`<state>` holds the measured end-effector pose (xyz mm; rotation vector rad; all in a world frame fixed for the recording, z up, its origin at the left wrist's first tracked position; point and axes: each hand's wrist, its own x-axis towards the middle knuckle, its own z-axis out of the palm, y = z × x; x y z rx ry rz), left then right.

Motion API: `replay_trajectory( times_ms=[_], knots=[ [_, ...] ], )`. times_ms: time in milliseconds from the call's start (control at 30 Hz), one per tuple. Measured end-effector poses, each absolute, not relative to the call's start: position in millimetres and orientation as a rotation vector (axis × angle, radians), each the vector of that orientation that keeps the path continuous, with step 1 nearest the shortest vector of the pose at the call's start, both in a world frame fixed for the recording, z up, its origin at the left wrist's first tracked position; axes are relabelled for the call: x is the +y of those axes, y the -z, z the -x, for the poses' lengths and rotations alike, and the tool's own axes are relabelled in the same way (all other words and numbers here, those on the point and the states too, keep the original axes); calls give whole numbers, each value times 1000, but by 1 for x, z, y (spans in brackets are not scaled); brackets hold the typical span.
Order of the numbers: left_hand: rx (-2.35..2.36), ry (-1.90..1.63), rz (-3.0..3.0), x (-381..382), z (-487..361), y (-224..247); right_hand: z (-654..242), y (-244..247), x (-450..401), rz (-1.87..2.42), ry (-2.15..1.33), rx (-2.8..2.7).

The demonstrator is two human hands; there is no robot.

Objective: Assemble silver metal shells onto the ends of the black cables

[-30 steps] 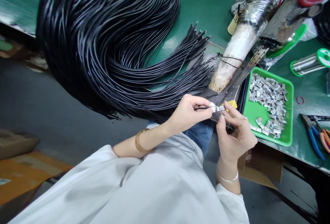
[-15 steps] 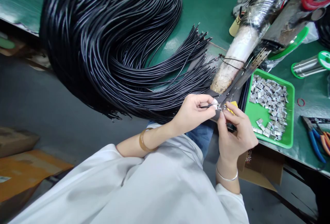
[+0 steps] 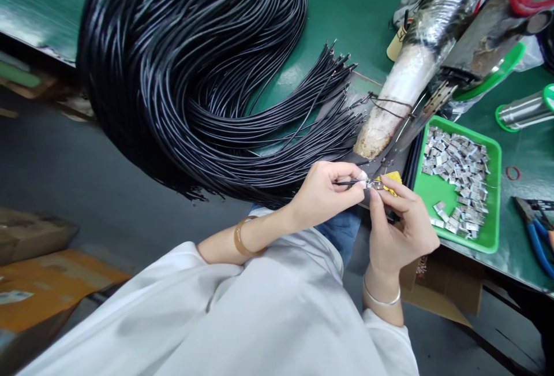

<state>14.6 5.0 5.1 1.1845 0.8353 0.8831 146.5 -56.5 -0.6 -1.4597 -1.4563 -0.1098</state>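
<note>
Green bench (image 3: 333, 12) over grey floor (image 3: 47, 162)
Left grip (image 3: 328, 192) pinches black cable (image 3: 345, 183), right grip (image 3: 400, 229) a metal piece (image 3: 376, 185); cardboard box (image 3: 37, 234) well left of both.

Head-worn view, forward and down over bench (image 3: 337, 12)

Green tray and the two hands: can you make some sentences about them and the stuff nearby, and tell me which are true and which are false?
1. Small metal pieces lie in the green tray. True.
2. The right hand is inside the tray. False: it is outside the tray, with its fingertips close to those of the left hand.
3. The left hand pinches a black cable. True.
4. The right wrist wears a red watch. False: it wears a thin silver-coloured bracelet.
5. A red ring lies on the green table, outside the tray. True.
</note>
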Motion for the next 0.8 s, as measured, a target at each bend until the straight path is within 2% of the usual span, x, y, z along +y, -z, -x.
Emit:
replay_trajectory(
  times_ms=[433,700,800],
  knots=[
    [838,-807,-1332,6,-8,-4,-149,2,-69,1441,177,-1598],
    [747,-587,-1188,-4,-4,-4,-155,-10,-78,1344,89,-1268],
    [651,-526,-1164,-4,-2,0,-155,-22,-88,1335,192,-1141]
  ],
)
